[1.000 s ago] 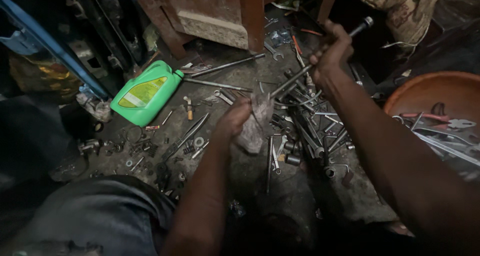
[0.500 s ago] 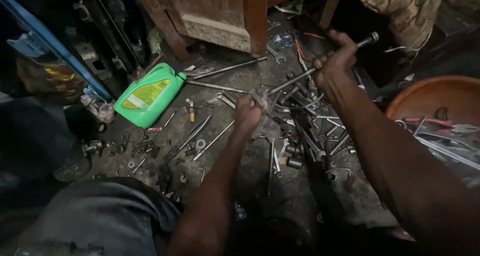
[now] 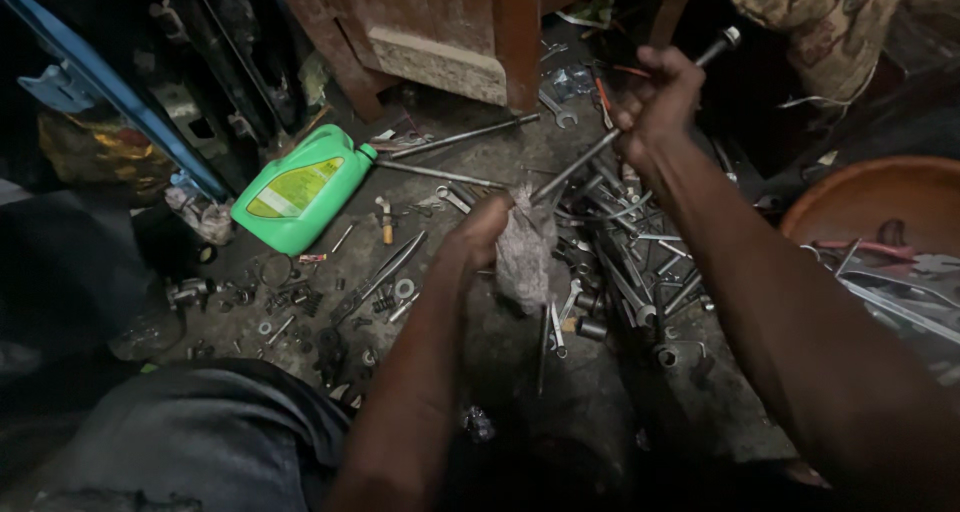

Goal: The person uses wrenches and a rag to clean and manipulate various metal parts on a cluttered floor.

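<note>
Two bare hands worked one long metal rod [image 3: 600,150] above a littered workshop floor [image 3: 500,342]; the right hand [image 3: 660,97] was closed in a fist around the rod near its upper end, and the left hand [image 3: 485,230] was closed on a crumpled grey rag [image 3: 525,252] bunched at the rod's lower end. The rod's long axis ran on a diagonal, its socket-like tip [image 3: 728,38] pointing up and to the right past the right fist, its other end pointing down and to the left into the rag; whether the left fingers touched the rod itself could not be told, for the cloth hid them. The rod was held clear of the floor, between the two hands. Beneath lay a heap of wrenches and sockets [image 3: 630,272], dense under the right forearm; a green plastic jug [image 3: 300,190] lay on its side to the left, well apart from the hands, its cap pointing up and to the right; small washers and bolts [image 3: 290,302] were scattered near it; an orange basin [image 3: 880,202] holding tools sat at the right edge; a wooden furniture leg [image 3: 515,32] stood behind.
</note>
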